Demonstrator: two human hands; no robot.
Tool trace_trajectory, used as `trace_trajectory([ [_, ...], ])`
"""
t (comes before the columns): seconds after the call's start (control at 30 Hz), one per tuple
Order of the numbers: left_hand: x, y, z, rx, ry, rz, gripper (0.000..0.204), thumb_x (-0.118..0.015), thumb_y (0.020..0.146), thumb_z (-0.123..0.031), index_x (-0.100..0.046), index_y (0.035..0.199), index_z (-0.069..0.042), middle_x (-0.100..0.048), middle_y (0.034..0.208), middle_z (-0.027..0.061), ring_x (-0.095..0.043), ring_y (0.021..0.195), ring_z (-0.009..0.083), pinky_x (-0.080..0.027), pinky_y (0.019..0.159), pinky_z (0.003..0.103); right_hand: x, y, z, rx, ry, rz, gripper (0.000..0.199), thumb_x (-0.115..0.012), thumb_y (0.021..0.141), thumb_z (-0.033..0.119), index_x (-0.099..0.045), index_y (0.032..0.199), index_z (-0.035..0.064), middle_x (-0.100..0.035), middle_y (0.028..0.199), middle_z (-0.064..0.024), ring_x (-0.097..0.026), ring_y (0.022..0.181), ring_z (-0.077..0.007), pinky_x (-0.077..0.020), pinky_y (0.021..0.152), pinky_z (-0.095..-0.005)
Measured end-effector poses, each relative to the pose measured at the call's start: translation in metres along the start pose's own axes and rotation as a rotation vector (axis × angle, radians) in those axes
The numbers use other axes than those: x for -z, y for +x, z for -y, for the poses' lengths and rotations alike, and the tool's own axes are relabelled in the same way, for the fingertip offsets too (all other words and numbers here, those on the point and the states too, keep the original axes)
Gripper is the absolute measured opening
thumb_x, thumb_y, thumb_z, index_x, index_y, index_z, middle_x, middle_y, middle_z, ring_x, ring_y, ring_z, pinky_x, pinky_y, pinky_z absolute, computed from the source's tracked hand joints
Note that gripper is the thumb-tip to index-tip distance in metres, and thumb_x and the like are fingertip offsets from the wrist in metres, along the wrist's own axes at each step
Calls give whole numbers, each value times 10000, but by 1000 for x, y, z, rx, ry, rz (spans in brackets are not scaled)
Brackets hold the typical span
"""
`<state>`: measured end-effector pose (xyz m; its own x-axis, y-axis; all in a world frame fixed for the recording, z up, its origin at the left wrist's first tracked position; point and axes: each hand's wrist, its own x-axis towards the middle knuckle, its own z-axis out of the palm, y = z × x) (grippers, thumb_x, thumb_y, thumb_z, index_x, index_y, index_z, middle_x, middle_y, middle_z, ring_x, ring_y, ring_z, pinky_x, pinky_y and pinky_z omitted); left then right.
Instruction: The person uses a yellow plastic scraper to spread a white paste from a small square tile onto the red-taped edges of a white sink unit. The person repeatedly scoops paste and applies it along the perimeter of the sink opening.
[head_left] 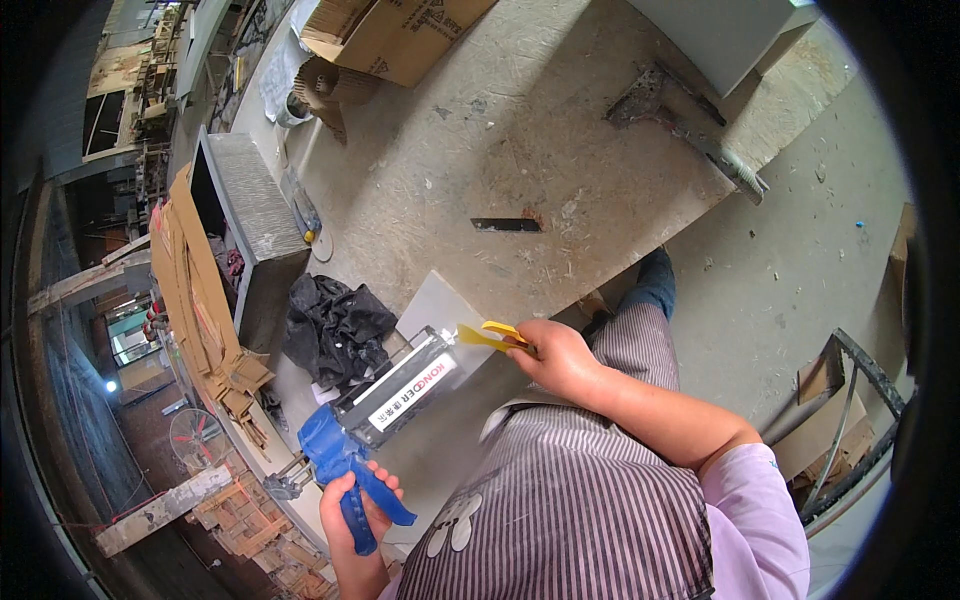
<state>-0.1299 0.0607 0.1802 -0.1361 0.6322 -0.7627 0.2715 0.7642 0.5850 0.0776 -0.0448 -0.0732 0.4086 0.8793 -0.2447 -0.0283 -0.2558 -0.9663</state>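
My left hand [360,505] is wrapped around the handle of a caulking gun [335,450], whose blue grip and trigger lead to a dark barrel with a white label. The gun slants up and to the right, and its pale nozzle end reaches toward my right hand [563,357]. Closed in that hand is a yellow tool [482,338] with two flat arms; its exact kind is unclear. One arm is at the nozzle, but whether they touch I cannot tell. A crumpled black cloth [335,328] lies just beyond the barrel, beside a pale flat sheet [437,303].
The worn worktable [420,200] has a dark slot [507,225]. At its far side stands a cardboard box [410,40]; a grey panel [715,35] and a dirty metal tool [690,125] lie far right. A grey box [262,200] and cardboard strips [195,290] line the left.
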Motion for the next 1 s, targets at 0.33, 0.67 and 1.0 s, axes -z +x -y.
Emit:
trace_trajectory([
  [0.33,16,7,0,22,-41,78,378,-590,853,-303,-601,1085,-4,-675,958,113,-676,904,294,-551,815,435,-1,-1,1,15,-37,1,206,-645,832,210,-604,869,11,-618,838,-198,-612,806,-394,-484,707,-468],
  [0.67,17,7,4,44,-72,71,398,-595,841,-304,-596,1094,4,-666,950,126,-664,877,290,-550,777,432,-11,6,6,36,-118,1,193,-622,850,216,-611,877,26,-631,817,-200,-612,796,-406,-485,700,-488],
  [1.0,62,19,31,-3,-162,109,419,-583,843,-297,-626,1083,44,-699,958,195,-689,868,333,-568,812,424,-1,7,14,-67,-147,4,243,-635,845,259,-637,922,29,-651,846,-211,-634,814,-396,-498,709,-477],
])
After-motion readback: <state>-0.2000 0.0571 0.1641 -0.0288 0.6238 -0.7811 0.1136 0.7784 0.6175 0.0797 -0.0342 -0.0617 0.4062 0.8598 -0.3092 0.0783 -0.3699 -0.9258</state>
